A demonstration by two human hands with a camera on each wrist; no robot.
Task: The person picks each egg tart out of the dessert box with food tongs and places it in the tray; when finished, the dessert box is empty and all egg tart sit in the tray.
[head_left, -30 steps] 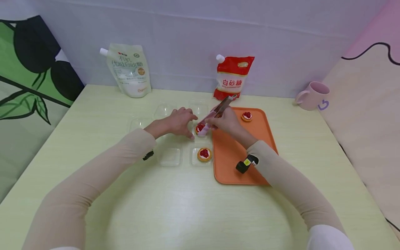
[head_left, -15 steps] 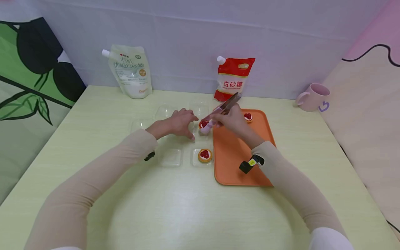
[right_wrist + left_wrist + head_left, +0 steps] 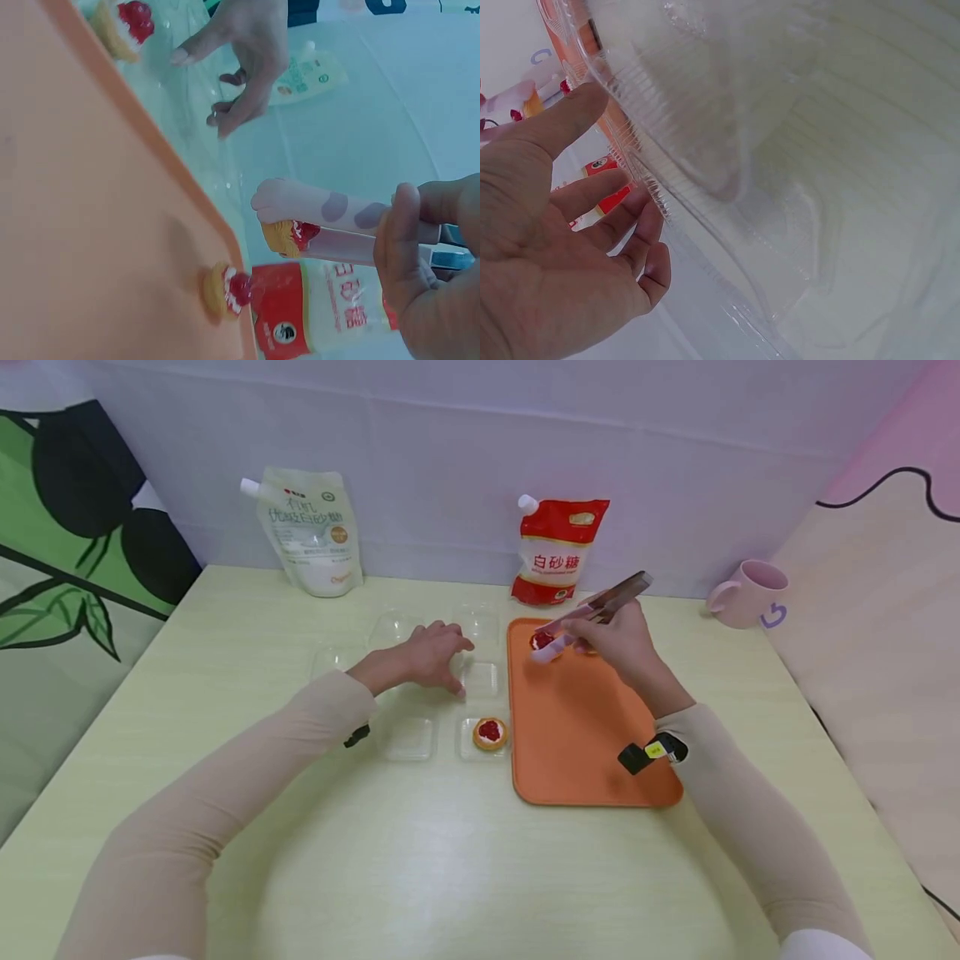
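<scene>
My right hand (image 3: 618, 639) grips a pair of tongs (image 3: 600, 607) with pink paw-shaped tips. Between those tips is a small tart (image 3: 281, 238) with red berry topping, held above the orange tray (image 3: 585, 735). A second tart (image 3: 223, 291) sits on the tray, mostly hidden behind the right hand in the head view. Another tart (image 3: 490, 734) stands in a compartment of a clear plastic container (image 3: 408, 739). At the clear plastic's ridged edge, my left hand (image 3: 431, 656) has its thumb and relaxed fingers spread, seemingly touching the rim.
A pale green-white pouch (image 3: 311, 531) and a red-and-white sugar pouch (image 3: 558, 552) stand at the table's back edge against a cloth backdrop. A pink mug (image 3: 750, 593) stands at the back right. Several clear compartments lie left of the tray.
The right hand has carried the tart in the tongs rightward, from the clear compartment beside the left hand to above the tray. The left hand stays in place.
</scene>
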